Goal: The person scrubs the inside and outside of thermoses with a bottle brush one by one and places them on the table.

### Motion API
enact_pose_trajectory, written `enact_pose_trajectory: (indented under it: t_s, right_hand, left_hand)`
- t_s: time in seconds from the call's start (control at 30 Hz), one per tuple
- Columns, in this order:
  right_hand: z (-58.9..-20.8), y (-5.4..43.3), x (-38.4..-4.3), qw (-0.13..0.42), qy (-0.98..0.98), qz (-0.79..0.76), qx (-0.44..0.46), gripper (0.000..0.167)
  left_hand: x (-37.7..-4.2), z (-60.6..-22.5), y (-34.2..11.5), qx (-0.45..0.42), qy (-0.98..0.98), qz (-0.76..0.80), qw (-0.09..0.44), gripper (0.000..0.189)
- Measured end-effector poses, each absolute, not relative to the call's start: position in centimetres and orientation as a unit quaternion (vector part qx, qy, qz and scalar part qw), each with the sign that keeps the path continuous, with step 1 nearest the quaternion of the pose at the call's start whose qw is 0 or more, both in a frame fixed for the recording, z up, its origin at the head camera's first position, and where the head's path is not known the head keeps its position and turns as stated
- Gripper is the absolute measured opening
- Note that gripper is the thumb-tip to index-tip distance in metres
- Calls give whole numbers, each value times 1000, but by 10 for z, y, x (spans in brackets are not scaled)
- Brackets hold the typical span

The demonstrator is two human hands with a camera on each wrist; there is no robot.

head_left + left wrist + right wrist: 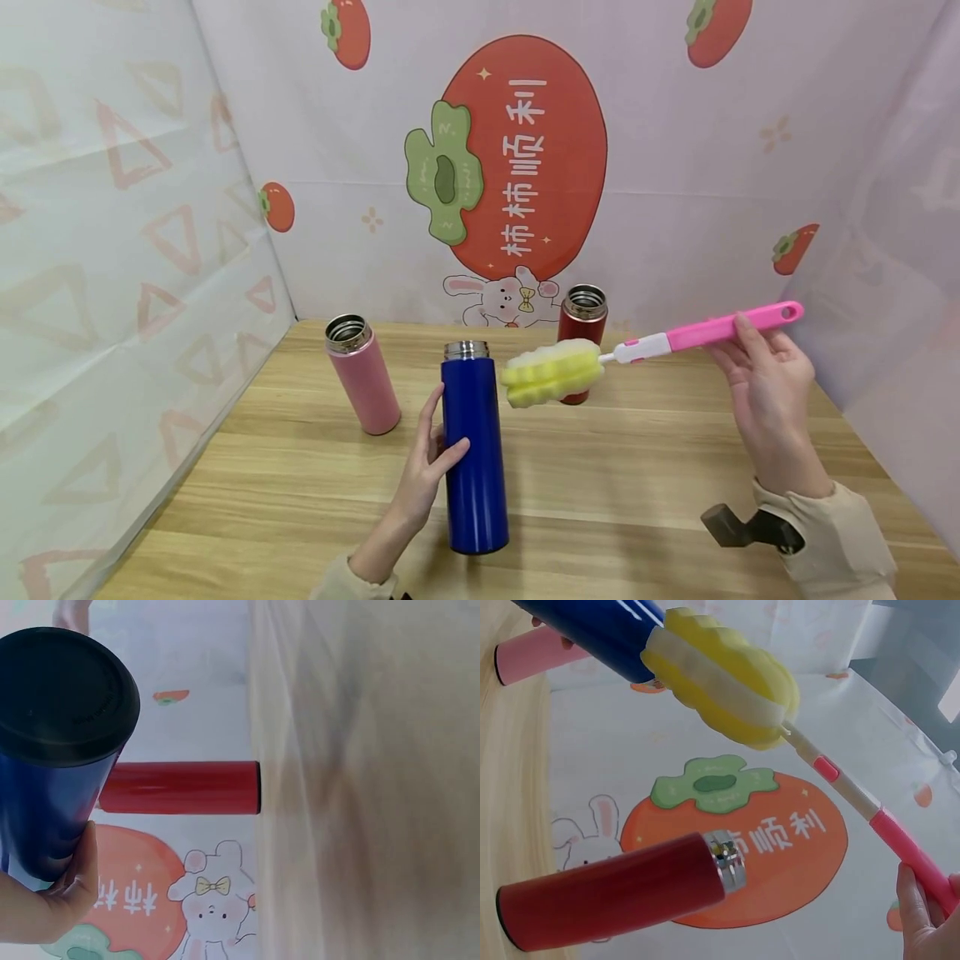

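My left hand [423,467] grips a blue thermos bottle [474,458] around its side, thumb across the front. Its steel mouth is uncovered, and the left wrist view shows its dark base [64,694] lifted off the table. With my right hand [772,392] I pinch the pink handle [705,332] of a bottle brush, held nearly level in the air. The brush's yellow-and-white sponge head [553,372] points left, beside the blue bottle's upper part and in front of a red thermos bottle [583,321], partly hiding it.
A pink thermos bottle [363,375], its mouth uncovered, stands on the wooden table [600,517] at the left. The red bottle stands near the back, also lidless. A printed cloth [675,150] hangs behind the table, with more cloth walls at both sides.
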State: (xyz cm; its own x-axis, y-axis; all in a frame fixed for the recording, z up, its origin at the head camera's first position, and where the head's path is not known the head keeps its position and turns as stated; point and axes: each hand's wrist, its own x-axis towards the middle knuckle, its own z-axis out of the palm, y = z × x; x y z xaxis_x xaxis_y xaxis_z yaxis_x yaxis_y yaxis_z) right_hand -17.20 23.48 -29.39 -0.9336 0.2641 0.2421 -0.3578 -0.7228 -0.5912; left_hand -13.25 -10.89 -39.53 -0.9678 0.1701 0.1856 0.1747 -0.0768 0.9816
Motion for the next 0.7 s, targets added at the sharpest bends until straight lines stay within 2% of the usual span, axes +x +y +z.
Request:
enact_pose_trajectory:
  t_s: [0.43,0.7]
  right_hand:
    - [-313,236,-160,148,-359,918,72,10]
    - [-322,235,-152,157,-367,913,86,10]
  left_hand:
    - [-137,-380,-117,-97,-670,-733,60,74]
    - [-138,-371,-123,-97,-667,-732,101,76]
